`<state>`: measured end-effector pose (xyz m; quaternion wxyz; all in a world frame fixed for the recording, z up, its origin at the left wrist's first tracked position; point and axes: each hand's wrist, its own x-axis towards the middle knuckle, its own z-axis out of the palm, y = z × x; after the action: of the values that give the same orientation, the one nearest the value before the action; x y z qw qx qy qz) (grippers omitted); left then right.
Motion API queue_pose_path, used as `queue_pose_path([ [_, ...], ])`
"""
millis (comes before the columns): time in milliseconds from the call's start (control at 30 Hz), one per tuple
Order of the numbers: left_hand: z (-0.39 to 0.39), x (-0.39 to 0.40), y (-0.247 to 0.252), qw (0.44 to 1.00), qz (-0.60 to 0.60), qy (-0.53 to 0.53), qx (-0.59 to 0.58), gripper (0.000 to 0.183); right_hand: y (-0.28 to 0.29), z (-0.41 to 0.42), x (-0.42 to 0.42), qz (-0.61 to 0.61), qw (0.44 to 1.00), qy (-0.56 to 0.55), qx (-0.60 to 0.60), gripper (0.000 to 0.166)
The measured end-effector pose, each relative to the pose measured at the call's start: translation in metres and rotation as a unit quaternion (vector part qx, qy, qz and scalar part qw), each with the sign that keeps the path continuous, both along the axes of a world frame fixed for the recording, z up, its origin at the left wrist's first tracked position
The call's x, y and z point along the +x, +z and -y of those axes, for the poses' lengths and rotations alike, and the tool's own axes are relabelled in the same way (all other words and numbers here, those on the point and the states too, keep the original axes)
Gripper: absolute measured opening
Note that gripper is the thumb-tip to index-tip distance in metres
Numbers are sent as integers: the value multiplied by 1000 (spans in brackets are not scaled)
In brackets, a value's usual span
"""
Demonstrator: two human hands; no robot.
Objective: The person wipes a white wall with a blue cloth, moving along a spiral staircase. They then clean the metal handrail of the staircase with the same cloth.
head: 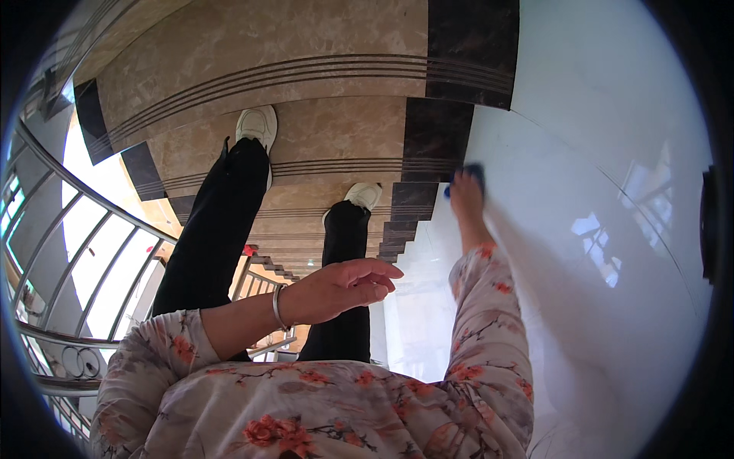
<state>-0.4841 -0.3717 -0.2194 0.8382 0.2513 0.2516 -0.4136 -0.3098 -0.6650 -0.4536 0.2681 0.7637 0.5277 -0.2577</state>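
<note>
Pressed against the glossy white tiled wall (550,189) is a dark blue cloth (475,172), with my right hand (465,192) over it. It touches the wall beside the dark edge of the steps, and my palm hides part of the cloth. My left hand (335,290), a silver bangle (278,308) at its wrist, hangs in front of my body. Nothing shows in its loosely curled fingers, and the thumb stands a little apart from them.
My white shoes stand on different treads of brown marble stairs (338,129) with grooved edges. Dark stone blocks (433,137) border the steps along the wall. To the left runs a metal railing (103,209), with bright openings beyond its bars.
</note>
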Motion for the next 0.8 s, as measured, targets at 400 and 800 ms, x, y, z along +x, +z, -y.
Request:
queue_pose_path([
  [400,12,-2,-3,1000,25,4,11,37,68,-78,80,148,985,34,77,33],
  [800,11,-3,-5,997,48,50,-27,39,95,43,-27,1,996,71,-55,36],
])
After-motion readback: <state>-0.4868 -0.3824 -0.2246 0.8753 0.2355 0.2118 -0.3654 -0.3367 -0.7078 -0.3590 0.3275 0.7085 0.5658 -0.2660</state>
